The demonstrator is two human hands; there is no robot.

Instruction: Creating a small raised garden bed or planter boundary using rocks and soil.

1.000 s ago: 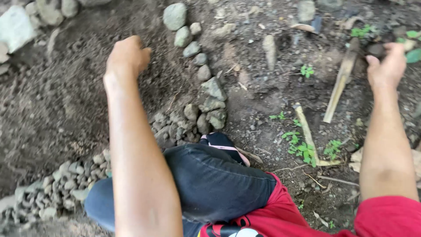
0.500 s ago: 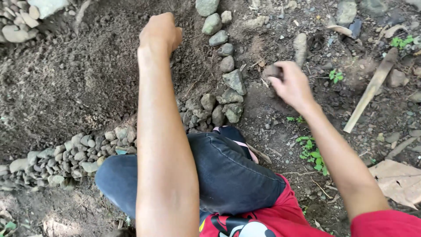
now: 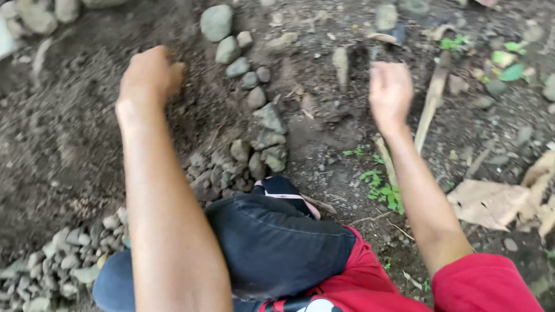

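Left hand (image 3: pixel 149 76) curled into a loose fist, knuckles pressed on bare dark soil (image 3: pixel 63 138) just left of a curving row of grey stones (image 3: pixel 254 107). Right hand (image 3: pixel 390 92) raised and blurred, fingers together, holding nothing, above dirt beside a pale stick (image 3: pixel 429 110). Below, bent knee in dark trousers (image 3: pixel 272 242), red shirt sleeve (image 3: pixel 483 286), dry leaf (image 3: pixel 488 202)

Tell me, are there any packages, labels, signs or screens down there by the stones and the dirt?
None that the view shows: no package, sign or screen.
Red shirt: bottom edge, with a small white printed patch, cut off by the frame.
Row of grey stones: runs down the middle of the bare soil, unmarked.
Dry leaf: right side, tan, crumpled.
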